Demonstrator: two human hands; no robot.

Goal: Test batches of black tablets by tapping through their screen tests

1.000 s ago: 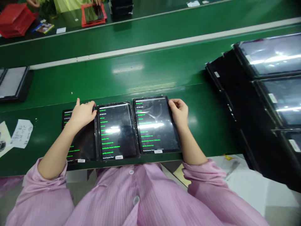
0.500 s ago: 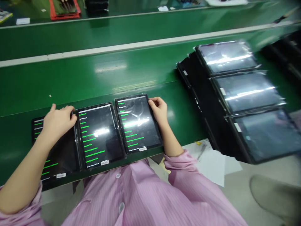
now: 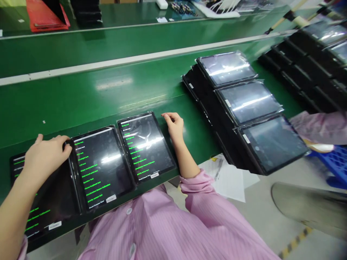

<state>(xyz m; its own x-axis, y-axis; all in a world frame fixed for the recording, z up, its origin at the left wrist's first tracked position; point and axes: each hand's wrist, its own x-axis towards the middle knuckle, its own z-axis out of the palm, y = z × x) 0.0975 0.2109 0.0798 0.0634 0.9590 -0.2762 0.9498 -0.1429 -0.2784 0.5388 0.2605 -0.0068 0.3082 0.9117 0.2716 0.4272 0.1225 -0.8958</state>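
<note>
Right hand [image 3: 175, 127] has come off the rightmost tablet [image 3: 146, 148] of three, left hand [image 3: 46, 159] over the leftmost tablet [image 3: 54, 193], neither grip's closure discernible.

Three black tablets [image 3: 104, 169] lie face-up side by side, lit with mostly green text.

Far table [image 3: 127, 15]: red stack [image 3: 40, 14] at left, black stack [image 3: 86, 11] just right of it, small white card [image 3: 162, 20] further right. Pale strip [image 3: 135, 58] runs below. Lower right: loose white sheets [image 3: 230, 182], blue crate [image 3: 332, 161], yellow-black tape [image 3: 295, 242] on floor [image 3: 261, 213].
</note>
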